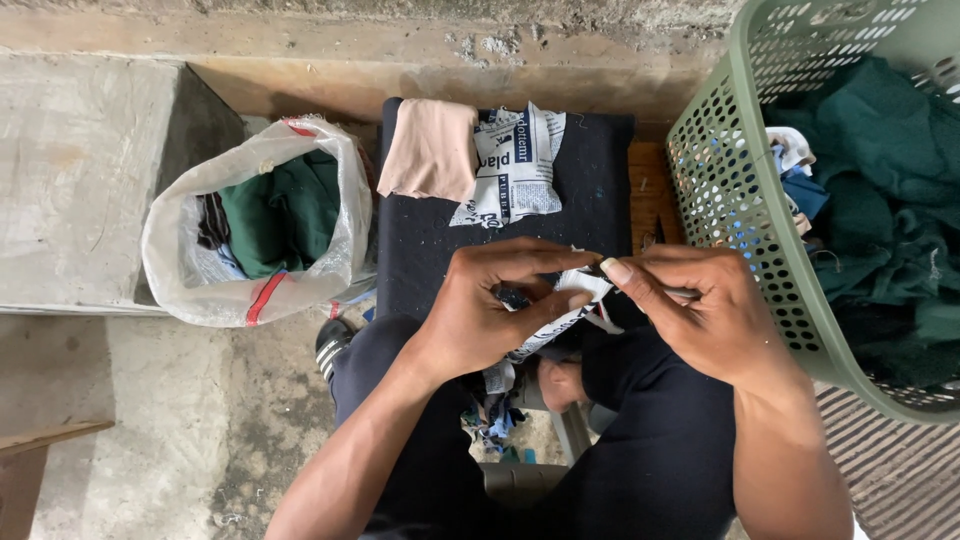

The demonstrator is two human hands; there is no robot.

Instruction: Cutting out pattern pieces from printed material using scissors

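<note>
Seated person, seen from above. Left hand [490, 305] and right hand [700, 315], fingers closed, pinch a printed cloth scrap [562, 305] between them over the lap, just before the dark stool [600, 200]. A loose pinch could let the scrap drop to the floor. Plastic bag [180, 250] left, green basket [740, 200] right.

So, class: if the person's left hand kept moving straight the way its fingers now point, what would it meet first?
The left hand points rightward, so it would likely first meet the right hand, whose fingertips pinch the same printed fabric scrap; beyond that stands the green laundry basket. Depth is uncertain.
</note>
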